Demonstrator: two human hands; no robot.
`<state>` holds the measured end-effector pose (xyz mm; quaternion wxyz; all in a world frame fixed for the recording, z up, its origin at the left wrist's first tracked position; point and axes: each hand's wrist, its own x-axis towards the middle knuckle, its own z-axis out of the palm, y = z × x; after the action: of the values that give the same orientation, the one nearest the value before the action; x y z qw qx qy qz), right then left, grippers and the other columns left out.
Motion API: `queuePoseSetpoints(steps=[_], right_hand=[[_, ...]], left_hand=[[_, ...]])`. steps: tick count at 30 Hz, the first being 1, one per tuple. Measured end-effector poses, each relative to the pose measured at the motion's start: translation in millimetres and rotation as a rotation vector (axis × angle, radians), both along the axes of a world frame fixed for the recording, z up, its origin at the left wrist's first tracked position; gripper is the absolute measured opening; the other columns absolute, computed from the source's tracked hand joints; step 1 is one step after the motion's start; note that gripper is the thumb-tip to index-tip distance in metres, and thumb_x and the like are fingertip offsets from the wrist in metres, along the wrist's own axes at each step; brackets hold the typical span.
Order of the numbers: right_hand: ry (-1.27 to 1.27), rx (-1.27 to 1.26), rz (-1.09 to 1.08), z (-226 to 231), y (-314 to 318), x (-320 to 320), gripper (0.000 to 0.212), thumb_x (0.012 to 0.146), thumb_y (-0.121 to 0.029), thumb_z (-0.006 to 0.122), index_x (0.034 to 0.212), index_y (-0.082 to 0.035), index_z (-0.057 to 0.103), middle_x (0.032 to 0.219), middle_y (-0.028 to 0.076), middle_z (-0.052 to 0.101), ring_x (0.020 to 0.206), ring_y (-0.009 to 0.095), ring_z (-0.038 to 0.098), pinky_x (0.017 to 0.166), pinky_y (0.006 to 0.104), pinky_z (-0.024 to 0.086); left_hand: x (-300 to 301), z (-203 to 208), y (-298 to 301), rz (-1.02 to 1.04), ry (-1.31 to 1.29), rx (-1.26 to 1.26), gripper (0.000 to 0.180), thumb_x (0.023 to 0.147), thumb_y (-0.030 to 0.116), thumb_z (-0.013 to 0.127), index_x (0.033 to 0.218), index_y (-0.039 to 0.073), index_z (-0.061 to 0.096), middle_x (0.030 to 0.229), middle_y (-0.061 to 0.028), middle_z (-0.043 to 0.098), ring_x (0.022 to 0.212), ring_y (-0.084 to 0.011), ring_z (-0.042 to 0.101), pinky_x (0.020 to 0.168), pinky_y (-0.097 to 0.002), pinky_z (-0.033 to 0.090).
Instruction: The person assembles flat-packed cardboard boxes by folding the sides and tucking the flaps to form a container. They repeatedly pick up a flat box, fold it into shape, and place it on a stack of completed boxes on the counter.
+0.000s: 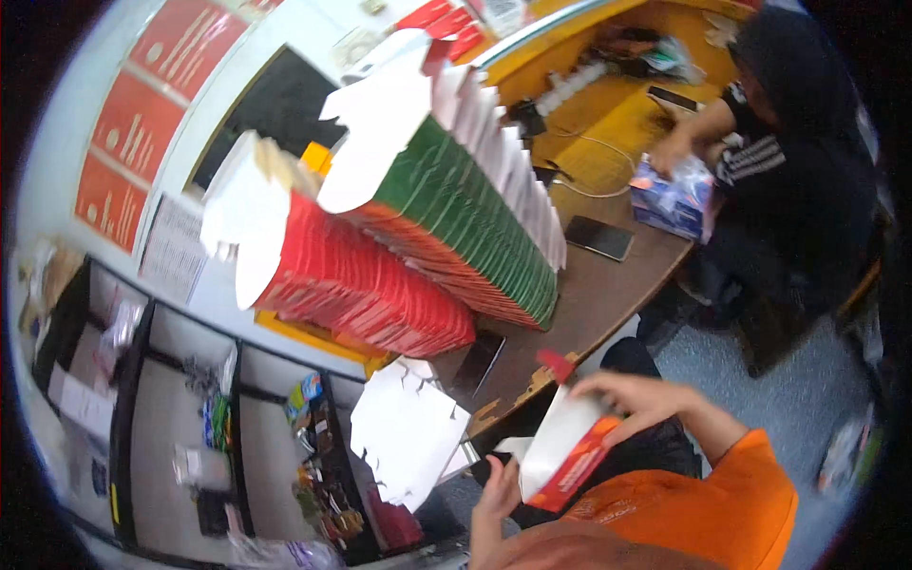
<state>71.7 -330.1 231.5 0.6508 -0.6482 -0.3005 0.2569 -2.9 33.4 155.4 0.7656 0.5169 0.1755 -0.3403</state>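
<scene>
A small white and red cardboard box (562, 454), partly folded, is held in front of my orange-sleeved chest. My right hand (638, 395) grips its upper edge from above. My left hand (498, 492) holds its lower left side near a loose white flap. Just left of the box, a flat white carton blank (407, 439) hangs over the brown table's edge (608, 304).
Two tall stacks of flat carton blanks lie on the table, one red (361, 285), one green (456, 209). Two dark phones (598, 237) (478, 362) lie nearby. Another person in dark clothes (788, 161) handles a blue package (673, 201) at the far end. Shelves with goods (218, 427) stand at left.
</scene>
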Motion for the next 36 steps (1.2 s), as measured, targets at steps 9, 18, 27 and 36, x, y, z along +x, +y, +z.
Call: queuePoseSetpoints(steps=[9, 18, 27, 36], right_hand=[[-1.052, 0.291, -0.964, 212, 5, 79, 0.078, 0.083, -0.028, 0.083, 0.147, -0.006, 0.046, 0.146, 0.014, 0.046, 0.132, 0.030, 0.053, 0.107, 0.0436, 0.049], [-1.251, -0.178, -1.052, 288, 99, 192, 0.082, 0.074, -0.034, 0.084, 0.147, -0.027, 0.048, 0.131, 0.030, 0.048, 0.115, 0.050, 0.060, 0.100, 0.0519, 0.052], [-1.376, -0.065, -0.896, 250, 58, 198, 0.054, 0.087, -0.032, 0.077, 0.131, -0.009, 0.056, 0.123, 0.020, 0.055, 0.113, 0.042, 0.060, 0.088, 0.0557, 0.047], [-1.528, -0.250, -0.845, 247, 48, 202, 0.015, 0.095, -0.025, 0.068, 0.105, -0.015, 0.072, 0.103, 0.006, 0.061, 0.105, 0.028, 0.059, 0.092, 0.0450, 0.032]], left_hand=[[57, 261, -15, -0.506, -0.998, 0.558, 0.075, 0.086, 0.051, 0.079, 0.135, -0.003, 0.060, 0.129, -0.0138, 0.066, 0.121, -0.0248, 0.062, 0.106, -0.0387, 0.045], [210, 413, -83, 0.129, -1.946, 1.299, 0.048, 0.092, 0.033, 0.076, 0.119, -0.005, 0.065, 0.106, -0.0175, 0.070, 0.094, -0.0215, 0.068, 0.084, -0.0330, 0.052], [238, 412, -96, -0.108, -1.790, 1.303, 0.034, 0.091, 0.025, 0.074, 0.092, -0.008, 0.065, 0.073, -0.0233, 0.068, 0.066, -0.0358, 0.068, 0.064, -0.0439, 0.051], [241, 408, -126, -0.215, -1.741, 1.405, 0.033, 0.095, 0.014, 0.065, 0.123, -0.004, 0.060, 0.095, -0.0316, 0.069, 0.091, -0.0435, 0.071, 0.078, -0.0469, 0.053]])
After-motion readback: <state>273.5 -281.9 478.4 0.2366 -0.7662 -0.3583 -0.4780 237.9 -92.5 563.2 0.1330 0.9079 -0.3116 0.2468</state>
